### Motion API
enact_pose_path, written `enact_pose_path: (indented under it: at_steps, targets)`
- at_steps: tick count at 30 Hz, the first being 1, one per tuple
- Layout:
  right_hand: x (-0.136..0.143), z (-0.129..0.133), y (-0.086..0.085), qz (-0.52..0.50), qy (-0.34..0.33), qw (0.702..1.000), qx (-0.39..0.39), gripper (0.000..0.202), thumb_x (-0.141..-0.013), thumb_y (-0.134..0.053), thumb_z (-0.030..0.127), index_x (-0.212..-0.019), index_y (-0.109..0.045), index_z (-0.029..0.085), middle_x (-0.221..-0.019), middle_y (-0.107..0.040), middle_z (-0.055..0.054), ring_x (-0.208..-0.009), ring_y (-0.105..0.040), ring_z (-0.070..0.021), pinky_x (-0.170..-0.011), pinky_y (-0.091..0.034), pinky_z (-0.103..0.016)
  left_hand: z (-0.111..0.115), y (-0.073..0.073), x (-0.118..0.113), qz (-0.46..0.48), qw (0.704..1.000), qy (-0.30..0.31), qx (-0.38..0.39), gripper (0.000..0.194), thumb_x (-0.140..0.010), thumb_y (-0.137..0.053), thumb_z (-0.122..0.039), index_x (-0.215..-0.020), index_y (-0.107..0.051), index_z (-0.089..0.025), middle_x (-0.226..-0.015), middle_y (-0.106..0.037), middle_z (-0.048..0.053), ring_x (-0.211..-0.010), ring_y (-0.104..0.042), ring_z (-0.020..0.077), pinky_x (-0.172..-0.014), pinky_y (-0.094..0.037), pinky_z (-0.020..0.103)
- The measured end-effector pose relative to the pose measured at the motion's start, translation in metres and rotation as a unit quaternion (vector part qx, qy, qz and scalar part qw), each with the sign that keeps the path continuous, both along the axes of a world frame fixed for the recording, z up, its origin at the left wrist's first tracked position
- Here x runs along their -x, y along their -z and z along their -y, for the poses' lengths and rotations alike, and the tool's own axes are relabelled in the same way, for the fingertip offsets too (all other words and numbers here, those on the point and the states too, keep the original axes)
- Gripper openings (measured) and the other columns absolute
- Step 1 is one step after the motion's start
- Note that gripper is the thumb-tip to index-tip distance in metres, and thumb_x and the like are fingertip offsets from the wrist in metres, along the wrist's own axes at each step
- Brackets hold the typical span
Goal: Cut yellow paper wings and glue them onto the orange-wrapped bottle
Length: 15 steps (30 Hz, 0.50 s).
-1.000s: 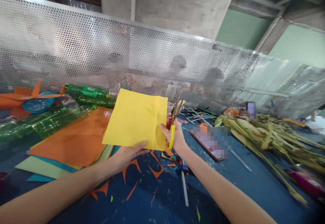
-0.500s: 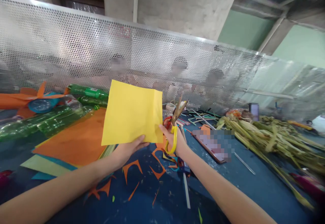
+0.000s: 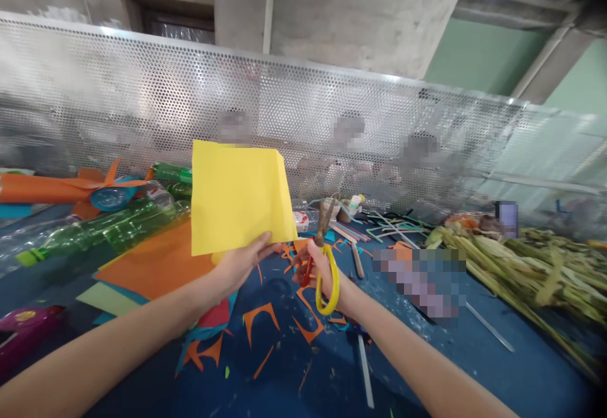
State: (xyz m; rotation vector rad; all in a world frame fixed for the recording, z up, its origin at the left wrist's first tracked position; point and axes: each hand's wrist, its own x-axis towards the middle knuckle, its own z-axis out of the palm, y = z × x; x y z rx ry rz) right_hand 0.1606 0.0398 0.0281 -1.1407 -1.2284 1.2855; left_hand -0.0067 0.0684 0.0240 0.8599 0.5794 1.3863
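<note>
My left hand (image 3: pixel 244 263) pinches the lower edge of a yellow paper sheet (image 3: pixel 237 196), holding it upright above the table. A crease runs down near the sheet's right edge. In my right hand (image 3: pixel 332 279) is a pair of scissors (image 3: pixel 328 276) with one yellow and one red handle loop. The dull blades point up and lie nearly together, just right of the sheet and apart from it. Orange paper scraps (image 3: pixel 260 320) are strewn on the blue table (image 3: pixel 284 386) below my hands.
Green plastic bottles (image 3: pixel 137 225), an orange paper propeller shape (image 3: pixel 85 187) and stacked coloured paper (image 3: pixel 156 266) lie left. A purple tool (image 3: pixel 28 332) is at the left edge. Dried corn husks (image 3: pixel 516 263) and straws (image 3: pixel 384 225) lie right. A perforated metal panel (image 3: pixel 294 102) stands behind.
The scissors' blades have come together from a wider spread. The yellow sheet has shifted left and tilted, widening the space to the scissors. The camera view has turned slightly left.
</note>
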Motion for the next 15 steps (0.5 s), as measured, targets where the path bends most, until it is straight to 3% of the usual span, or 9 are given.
enact_pose_path:
  at_steps: [4,7,15]
  targets:
    - [0.007,0.017,-0.010,-0.001,-0.057,0.996,0.070,0.047,-0.078,-0.044,0.063,-0.071,-0.055,0.018,-0.055,-0.053,0.002,-0.045,-0.053,-0.0107,-0.050,-0.047,-0.026,-0.005,-0.008,0.006,0.009,0.999,-0.011,-0.037,0.046,-0.079,-0.062,-0.014,-0.121,-0.051,-0.029,-0.123,-0.058,0.001,-0.114,-0.053,0.0231,-0.096,-0.047,0.038]
    - [0.013,0.028,-0.018,0.003,-0.055,0.993,0.107,0.048,-0.082,-0.038,0.061,-0.063,-0.051,0.020,-0.044,-0.045,0.005,-0.038,-0.046,-0.0105,-0.047,-0.048,-0.026,-0.009,-0.011,0.010,0.018,0.999,-0.018,-0.048,0.042,-0.079,-0.062,-0.014,-0.119,-0.053,-0.025,-0.121,-0.060,0.004,-0.110,-0.057,0.0228,-0.097,-0.046,0.039]
    - [0.017,0.033,-0.019,0.048,-0.073,0.988,0.125,0.051,-0.083,-0.033,0.062,-0.058,-0.047,0.020,-0.039,-0.045,0.005,-0.035,-0.046,-0.0112,-0.041,-0.044,-0.023,-0.011,-0.016,0.011,0.034,0.998,-0.021,-0.057,0.035,-0.081,-0.059,-0.014,-0.116,-0.056,-0.022,-0.117,-0.062,0.004,-0.107,-0.058,0.0212,-0.098,-0.045,0.038]
